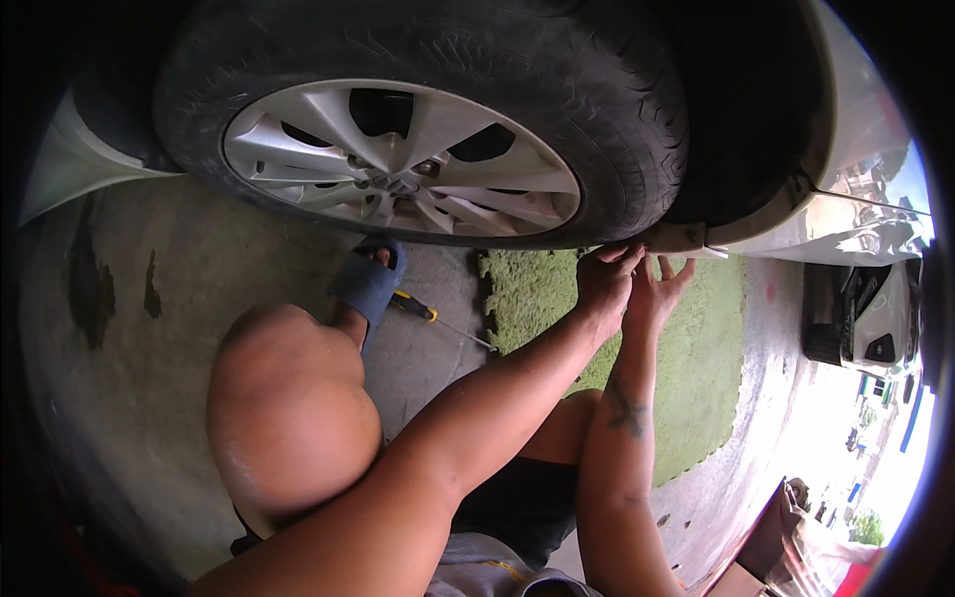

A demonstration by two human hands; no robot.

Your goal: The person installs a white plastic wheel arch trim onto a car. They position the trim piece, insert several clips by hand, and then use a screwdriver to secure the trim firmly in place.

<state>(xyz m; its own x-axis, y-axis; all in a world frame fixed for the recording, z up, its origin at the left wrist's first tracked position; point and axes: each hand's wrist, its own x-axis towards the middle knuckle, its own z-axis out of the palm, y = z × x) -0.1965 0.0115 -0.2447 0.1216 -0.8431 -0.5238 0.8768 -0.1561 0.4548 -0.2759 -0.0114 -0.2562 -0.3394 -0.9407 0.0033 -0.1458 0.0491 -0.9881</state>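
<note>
My left hand (605, 287) reaches up to the lower edge of a white car's bumper (686, 237), just behind the tyre (637, 149). Its thumb and fingers are pinched together at that edge; whatever lies between them is too small to make out. Close beside it, my right hand (657, 297) is raised to the same edge with its fingers apart, and nothing shows in it. The fingertips of both hands are partly hidden against the bumper's underside. Above and to the left is the silver alloy wheel (398, 184).
A screwdriver (418, 305) with a yellow and black handle lies on the concrete floor (149, 398) beside my foot in a blue slide sandal (366, 289). A green mat (696, 398) lies under my hands. Another vehicle (885, 318) stands at the far right, with brown cardboard (766, 532) nearer.
</note>
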